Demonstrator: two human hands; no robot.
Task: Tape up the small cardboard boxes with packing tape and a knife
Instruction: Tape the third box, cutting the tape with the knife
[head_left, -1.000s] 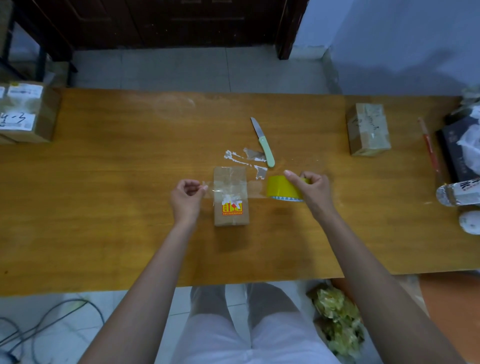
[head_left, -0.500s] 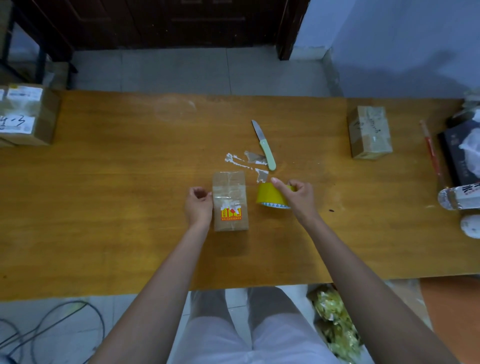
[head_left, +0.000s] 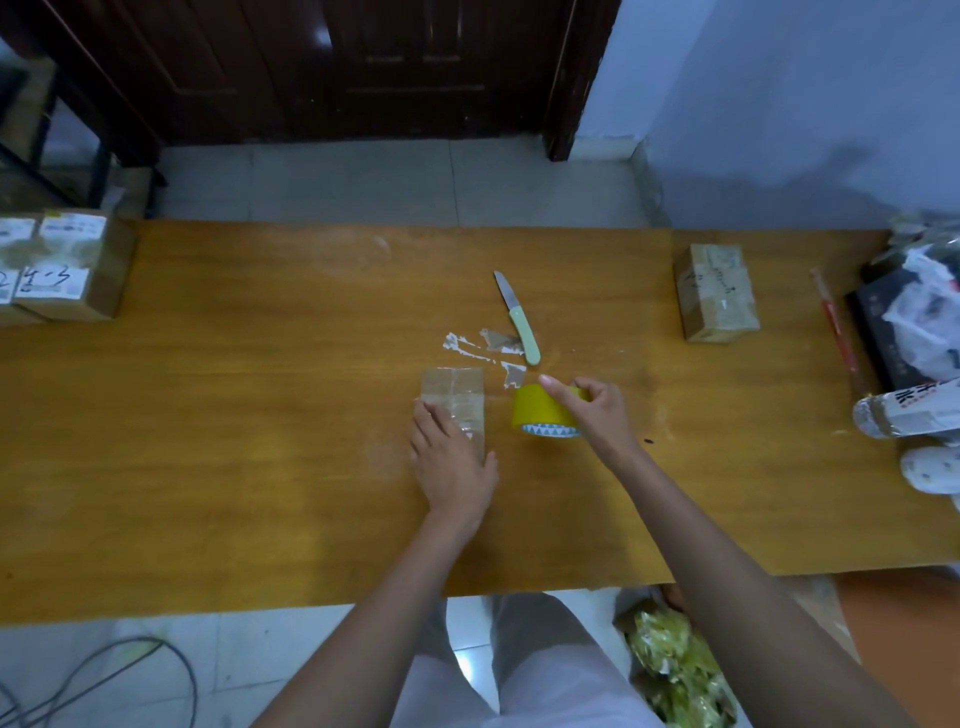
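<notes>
A small cardboard box (head_left: 453, 387) lies at the middle of the wooden table (head_left: 260, 441). My left hand (head_left: 451, 462) lies flat on the box's near half, fingers straight, pressing the clear tape down on its top. Just right of the box, my right hand (head_left: 597, 413) grips the yellow tape roll (head_left: 540, 410); a strip of tape runs from the roll to the box. A knife with a pale green handle (head_left: 519, 322) lies beyond the roll, blade pointing away.
Tape scraps (head_left: 488, 348) stick to the table by the knife. A taped box (head_left: 716, 293) sits at the far right, labelled boxes (head_left: 62, 265) at the far left. A red stick (head_left: 836, 325), a bottle (head_left: 906, 413) and bags crowd the right edge.
My left hand let go of the tape end and moved onto the box top, now flat on it. The roll stayed close beside the box in my right hand.
</notes>
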